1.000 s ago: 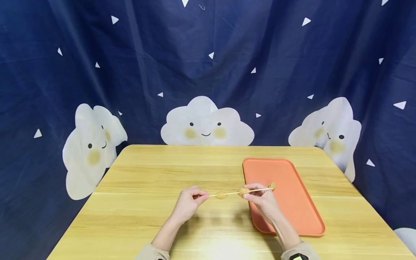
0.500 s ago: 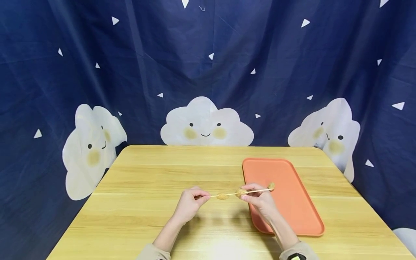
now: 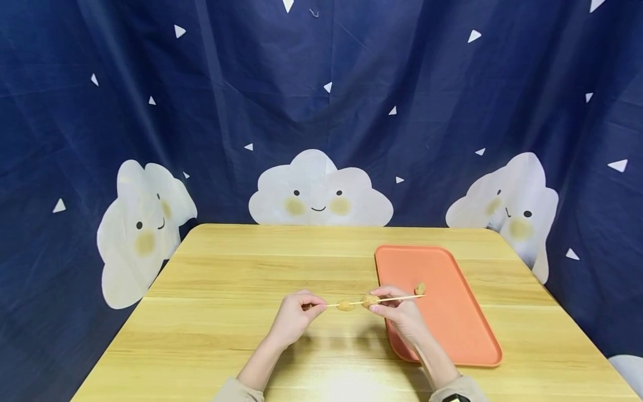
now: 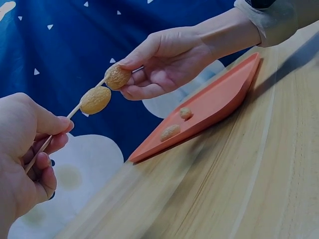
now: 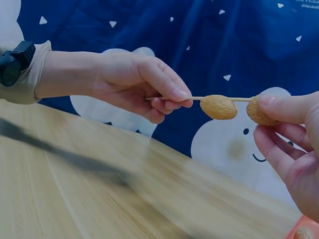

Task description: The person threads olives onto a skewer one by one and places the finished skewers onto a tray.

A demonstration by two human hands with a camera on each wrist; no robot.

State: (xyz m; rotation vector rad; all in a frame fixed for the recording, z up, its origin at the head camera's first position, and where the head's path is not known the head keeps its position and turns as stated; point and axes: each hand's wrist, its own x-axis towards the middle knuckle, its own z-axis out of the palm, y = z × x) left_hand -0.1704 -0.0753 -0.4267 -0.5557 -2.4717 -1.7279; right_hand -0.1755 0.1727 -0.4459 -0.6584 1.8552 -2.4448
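My left hand pinches one end of a thin wooden skewer between thumb and fingers. Threaded on it is a golden-brown, wrinkled oval fried ball, a little way from those fingers. My right hand grips a second fried ball by its sides, also on the skewer, with a small gap to the first. The skewer's free end sticks out past the right hand in the head view. Both hands are raised above the table, the right one over the tray's left edge.
An orange tray lies on the right of the wooden table. On it rest loose brown pieces, two showing in the left wrist view. A dark blue curtain with white clouds hangs behind the table.
My right hand has shifted slightly left along the skewer with the second ball, narrowing the gap to the first. The left hand has moved a little to the right, still pinching the skewer.
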